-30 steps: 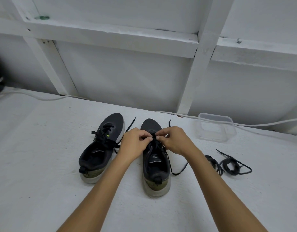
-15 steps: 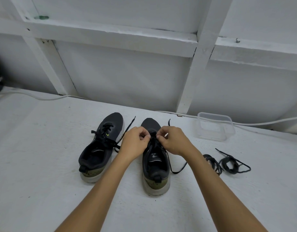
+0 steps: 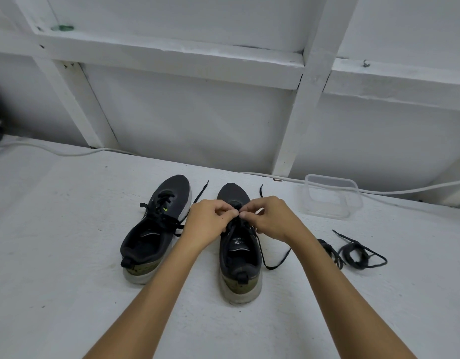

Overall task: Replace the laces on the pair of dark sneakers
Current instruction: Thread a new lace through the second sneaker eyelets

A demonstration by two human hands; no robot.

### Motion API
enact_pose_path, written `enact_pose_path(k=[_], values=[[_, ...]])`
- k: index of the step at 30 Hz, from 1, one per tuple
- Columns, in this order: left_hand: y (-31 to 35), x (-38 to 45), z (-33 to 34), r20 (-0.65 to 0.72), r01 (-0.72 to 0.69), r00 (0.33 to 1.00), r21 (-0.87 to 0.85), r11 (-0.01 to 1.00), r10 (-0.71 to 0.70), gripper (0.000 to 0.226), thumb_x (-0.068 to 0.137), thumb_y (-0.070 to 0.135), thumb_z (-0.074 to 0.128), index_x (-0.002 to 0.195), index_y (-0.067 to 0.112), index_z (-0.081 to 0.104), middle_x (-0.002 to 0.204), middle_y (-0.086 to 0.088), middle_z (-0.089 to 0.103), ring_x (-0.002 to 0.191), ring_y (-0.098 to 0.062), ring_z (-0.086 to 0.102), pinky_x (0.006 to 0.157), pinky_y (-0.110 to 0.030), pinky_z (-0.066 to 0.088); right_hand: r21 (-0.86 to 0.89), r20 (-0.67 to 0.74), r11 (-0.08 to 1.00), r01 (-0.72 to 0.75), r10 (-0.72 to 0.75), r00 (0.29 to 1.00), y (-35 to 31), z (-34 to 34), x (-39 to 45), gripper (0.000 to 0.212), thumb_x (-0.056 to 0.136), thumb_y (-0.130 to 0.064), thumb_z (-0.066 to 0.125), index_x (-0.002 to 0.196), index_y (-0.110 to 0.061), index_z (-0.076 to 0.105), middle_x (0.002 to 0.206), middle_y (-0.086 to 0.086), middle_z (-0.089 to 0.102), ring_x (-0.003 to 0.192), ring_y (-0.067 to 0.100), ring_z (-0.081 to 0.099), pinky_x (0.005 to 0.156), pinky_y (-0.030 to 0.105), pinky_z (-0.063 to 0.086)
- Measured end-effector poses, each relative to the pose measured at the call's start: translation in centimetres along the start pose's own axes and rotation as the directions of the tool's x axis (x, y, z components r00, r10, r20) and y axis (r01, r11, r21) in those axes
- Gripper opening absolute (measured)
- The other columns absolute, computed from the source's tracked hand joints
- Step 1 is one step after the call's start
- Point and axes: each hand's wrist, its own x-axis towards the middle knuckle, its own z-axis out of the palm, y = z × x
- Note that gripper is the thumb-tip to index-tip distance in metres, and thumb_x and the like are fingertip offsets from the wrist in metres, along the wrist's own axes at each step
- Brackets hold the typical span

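**A:** Right sneaker (image 3: pixel 239 244), on the white surface (image 3: pixel 68 255) straight ahead of me, toe to the wall. My left hand (image 3: pixel 208 224) and right hand (image 3: pixel 271 220) meet over its front eyelets, fingers curled, both pinching the black lace (image 3: pixel 271 263) where it crosses near the toe.

**B:** Rest of the lace?

**A:** One end trails off the shoe's right side and loops on the surface; another tip (image 3: pixel 260 190) lies beyond my right hand. Left sneaker (image 3: pixel 156 229) sits just beside, laced, its ends loose, one running out toward the toe gap. Well to the right, bundled laces (image 3: pixel 353 255). Behind them, a clear plastic container (image 3: pixel 330 196) near the wall, a white cable (image 3: pixel 405 190) passing behind it.

**B:** Risks?

**A:** My guess: pulling one side harder leaves the ends uneven. A twist could set in the flat lace as it passes the eyelet. Nothing pins the shoe, so a sharp tug might slide it.

**B:** Anything unclear?

**A:** Plenty. My fingers cover the eyelets being worked, so I cannot tell whether this lace is going in or coming out, nor how many rows are threaded. Cannot tell either whether the bundle is old laces or new. A dark shape at the far left edge is cut off.
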Motion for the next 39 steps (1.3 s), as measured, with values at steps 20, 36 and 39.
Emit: enact_pose_path(k=[20,36,39], values=[[-1.4,-0.7,1.3,-0.05,0.092,0.994,-0.053,0.994,-0.095,0.009,0.096,0.027,0.057,0.088,0.027,0.061,0.077,0.008,0.065,0.066,0.011,0.055,0.058,-0.004,0.039,0.187,-0.061,0.977,-0.101,0.114,0.992,1.0,0.9,-1.0,0.011,0.1,-0.026,0.057,0.093,-0.023,0.065,0.081,-0.009,0.072,0.078,0.011,0.073,0.079,0.041,0.064],[-0.1,-1.6,-1.9,0.33,0.112,0.941,-0.112,0.987,-0.069,0.029,0.093,0.021,0.06,0.116,0.038,0.064,0.082,0.008,0.069,0.066,-0.007,0.069,0.062,-0.019,0.052,0.073,0.094,0.996,-0.043,0.036,0.995,0.1,-0.6,-1.4,0.011,0.093,-0.028,0.071,0.094,-0.037,0.077,0.085,-0.016,0.076,0.083,0.004,0.072,0.085,0.036,0.062],[0.3,-1.1,-1.5,0.242,0.101,0.967,-0.092,0.991,-0.076,0.023,0.101,0.022,0.05,0.108,0.031,0.07,0.07,0.01,0.07,0.058,-0.008,0.066,0.058,-0.018,0.05,0.012,0.107,0.999,-0.036,0.035,0.994,-0.4,-0.5,-1.0,0.012,0.095,-0.033,0.068,0.091,-0.035,0.079,0.077,-0.021,0.072,0.082,0.005,0.069,0.085,0.036,0.061]])
